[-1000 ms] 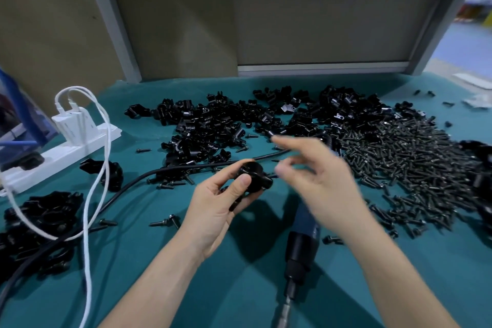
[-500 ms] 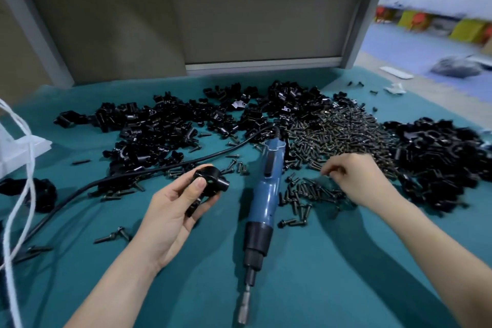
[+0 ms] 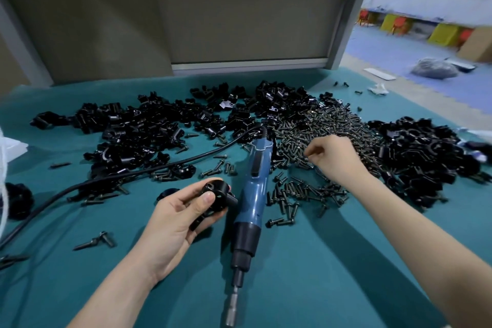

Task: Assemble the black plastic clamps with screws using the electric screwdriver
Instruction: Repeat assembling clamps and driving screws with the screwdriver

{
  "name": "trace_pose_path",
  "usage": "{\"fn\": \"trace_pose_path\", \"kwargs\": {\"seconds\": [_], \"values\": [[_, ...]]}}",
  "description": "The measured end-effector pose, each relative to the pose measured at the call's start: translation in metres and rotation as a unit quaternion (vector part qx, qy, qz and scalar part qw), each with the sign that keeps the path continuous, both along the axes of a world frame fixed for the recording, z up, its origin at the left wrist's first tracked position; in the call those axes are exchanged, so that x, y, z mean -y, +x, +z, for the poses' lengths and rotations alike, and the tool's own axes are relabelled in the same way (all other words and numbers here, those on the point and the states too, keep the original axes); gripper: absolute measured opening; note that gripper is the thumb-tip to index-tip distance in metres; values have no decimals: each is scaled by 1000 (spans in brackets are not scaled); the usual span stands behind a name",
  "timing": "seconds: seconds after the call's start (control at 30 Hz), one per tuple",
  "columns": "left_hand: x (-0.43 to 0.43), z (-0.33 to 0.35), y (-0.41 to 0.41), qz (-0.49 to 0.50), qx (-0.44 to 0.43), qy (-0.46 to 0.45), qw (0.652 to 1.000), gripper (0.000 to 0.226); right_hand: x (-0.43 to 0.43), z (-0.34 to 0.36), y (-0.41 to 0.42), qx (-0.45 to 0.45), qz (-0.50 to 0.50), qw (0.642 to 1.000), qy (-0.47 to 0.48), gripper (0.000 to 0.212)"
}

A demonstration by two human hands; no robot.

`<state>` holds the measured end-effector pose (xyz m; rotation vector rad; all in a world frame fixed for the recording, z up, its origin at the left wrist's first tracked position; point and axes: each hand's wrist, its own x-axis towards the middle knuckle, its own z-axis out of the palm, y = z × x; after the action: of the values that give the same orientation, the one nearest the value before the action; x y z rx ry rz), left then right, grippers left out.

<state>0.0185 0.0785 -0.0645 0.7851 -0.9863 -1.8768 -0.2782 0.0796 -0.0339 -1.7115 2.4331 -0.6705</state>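
My left hand (image 3: 178, 218) grips a black plastic clamp (image 3: 217, 197) between thumb and fingers, just left of the blue electric screwdriver (image 3: 253, 194). The screwdriver lies flat on the teal mat with its bit pointing toward me. My right hand (image 3: 332, 160) reaches into the pile of black screws (image 3: 332, 130), its fingers curled down among them; whether it pinches a screw is hidden. Loose clamps lie in a heap (image 3: 138, 130) at the back left.
A second heap of black clamps (image 3: 420, 157) lies at the right. The screwdriver's black cable (image 3: 149, 170) runs left across the mat. Stray screws (image 3: 93, 241) lie near my left forearm. A white cord (image 3: 2, 194) hangs at the left edge. A grey partition stands behind.
My right hand left the clamp and moved right and away into the screw pile. The view turned right. The left hand kept holding the clamp.
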Motion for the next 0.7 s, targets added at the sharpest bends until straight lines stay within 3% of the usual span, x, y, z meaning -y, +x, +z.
{"fn": "trace_pose_path", "kwargs": {"seconds": [0.17,0.57,0.7], "values": [[-1,0,0,4,-4,2,1000,25,9,-1,4,-13,30,998,56,15],[-3,4,-2,8,-5,17,1000,25,-4,-1,5,-118,166,975,91,29],[-4,5,-1,-1,-6,15,1000,24,-6,-1,2,-142,189,964,120,25]]}}
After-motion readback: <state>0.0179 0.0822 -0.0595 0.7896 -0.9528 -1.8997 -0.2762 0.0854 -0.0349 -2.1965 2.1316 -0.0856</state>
